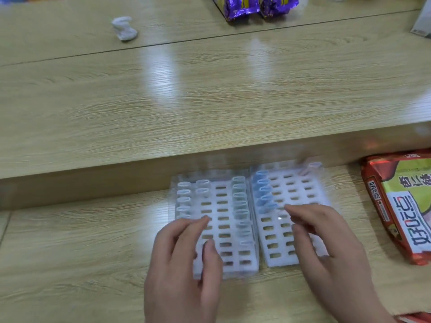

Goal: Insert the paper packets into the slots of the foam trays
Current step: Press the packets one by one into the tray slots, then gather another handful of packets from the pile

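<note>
Two white foam trays lie side by side on the lower wooden desk, the left tray (224, 220) and the right tray (286, 231), each with rows of slots. The left tray carries white packets (239, 201) in its right column and a few at its upper left. A column of blue packets (263, 194) fills the right tray's left side, and one pale packet (311, 167) stands at its far right corner. My left hand (184, 259) rests on the left tray's near left part, fingers relaxed. My right hand (326, 241) lies over the right tray, fingertips at the slots. The picture is blurred.
A red and green snack bag (401, 206) lies right of the trays. A raised desk level (210, 101) runs behind them, with a crumpled white tissue (124, 27) and purple snack bags (258, 5) at the back. A box corner (423, 19) shows far right.
</note>
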Motion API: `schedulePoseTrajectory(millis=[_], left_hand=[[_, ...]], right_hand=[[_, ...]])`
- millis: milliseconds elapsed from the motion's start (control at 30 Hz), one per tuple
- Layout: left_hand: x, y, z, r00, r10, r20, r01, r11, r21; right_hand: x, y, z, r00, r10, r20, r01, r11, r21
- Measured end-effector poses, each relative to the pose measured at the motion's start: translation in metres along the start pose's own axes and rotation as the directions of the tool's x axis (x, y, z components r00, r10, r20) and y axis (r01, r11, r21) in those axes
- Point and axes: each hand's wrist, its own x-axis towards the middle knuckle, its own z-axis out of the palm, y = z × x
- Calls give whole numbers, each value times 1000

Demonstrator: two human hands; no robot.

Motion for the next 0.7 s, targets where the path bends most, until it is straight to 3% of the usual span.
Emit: schedulePoseTrajectory(millis=[67, 167, 233, 433, 700], left_hand=[[-14, -12, -12, 965, -230, -129, 228, 973, -36], [-44, -20, -31, 826, -557, -87, 546, 829, -126], [-60, -13, -55, 799, -599, -44, 580, 788, -205], [-97, 8, -160, 753, -654, -68, 598, 724, -345], [-183, -19, -308, 715, -675, -182, 592, 723, -354]], right_hand=[[-14, -11, 0, 996, 85, 27, -85, 996, 7], [-33, -36, 1, 986, 110, 127, -109, 994, -19], [-43, -63, 0, 984, 58, 168, -57, 998, -11], [-86, -159, 6, 931, -22, 365, -70, 969, 238], [-173, -290, 45, 877, -108, 468, -113, 901, 419]])
